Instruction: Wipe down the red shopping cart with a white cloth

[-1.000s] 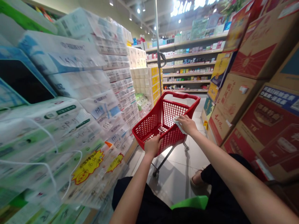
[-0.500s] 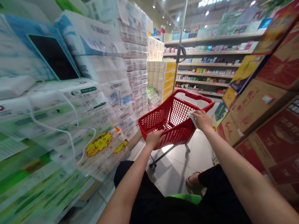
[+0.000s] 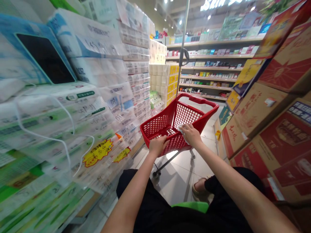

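Observation:
A red shopping cart with a mesh basket stands in front of me on the floor. My left hand is closed over the near rim of the basket, toward its left end. Farther right on the same rim lies my right hand, its fingers pressed on a white cloth; part of the cloth hangs under the palm against the basket side. The inside of the basket shows only its red mesh.
Wrapped tissue packs are stacked on the left, with a dark-screened device and a white cable. Cardboard boxes rise on the right. Shelves and a metal pole stand behind the cart. A green seat shows below me.
My right hand has slid with the white cloth leftward and nearer along the cart's rim, closer to my left hand. My left hand keeps its place on the rim. The view has shifted slightly.

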Tool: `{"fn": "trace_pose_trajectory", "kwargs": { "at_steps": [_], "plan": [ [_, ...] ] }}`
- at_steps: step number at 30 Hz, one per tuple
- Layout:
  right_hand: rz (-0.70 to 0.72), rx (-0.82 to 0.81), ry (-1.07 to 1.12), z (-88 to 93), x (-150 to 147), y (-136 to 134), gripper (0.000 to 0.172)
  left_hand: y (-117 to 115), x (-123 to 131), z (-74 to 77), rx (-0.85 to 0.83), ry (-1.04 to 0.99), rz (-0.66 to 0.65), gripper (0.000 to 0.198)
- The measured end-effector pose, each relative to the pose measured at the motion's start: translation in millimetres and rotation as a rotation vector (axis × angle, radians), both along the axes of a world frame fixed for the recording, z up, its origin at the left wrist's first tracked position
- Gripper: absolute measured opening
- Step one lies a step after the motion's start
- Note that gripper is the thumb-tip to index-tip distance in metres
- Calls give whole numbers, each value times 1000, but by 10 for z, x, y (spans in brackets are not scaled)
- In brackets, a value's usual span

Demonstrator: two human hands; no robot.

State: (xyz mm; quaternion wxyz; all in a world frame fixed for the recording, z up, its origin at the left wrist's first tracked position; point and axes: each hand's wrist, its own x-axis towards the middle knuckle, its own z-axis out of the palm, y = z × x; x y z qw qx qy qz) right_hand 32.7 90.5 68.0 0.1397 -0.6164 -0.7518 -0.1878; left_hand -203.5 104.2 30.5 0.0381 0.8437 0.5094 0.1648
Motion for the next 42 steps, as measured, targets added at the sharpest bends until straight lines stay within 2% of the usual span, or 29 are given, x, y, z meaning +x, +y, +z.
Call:
{"fn": "trace_pose_trajectory", "kwargs": {
  "at_steps": [3,7,13,16,21,28,37,42],
  "plan": [
    [52,-8,8,-41,-112,-8,37,19,7,-22,11,10,-1,39],
    [71,6,-32,22,46,62,35,64,20,-30,12,19,-23,39],
    [-141,45,-45,209,522,235,35,103,27,6,-9,29,-65,39],
    [-200,34,-54,262,593,245,33,83,25,16,-30,30,-47,40],
    [-253,73,-40,242,474,174,33,53,13,-5,-39,23,-38,40],
    [-267,39,-13,256,376,123,34,64,-36,-58,-7,31,-31,41],
    [-58,13,-77,35,-278,42,32,57,-18,-52,35,26,-37,40],
    [49,29,-108,58,-243,59,29,45,-12,-21,13,22,-30,39]
  ]
}}
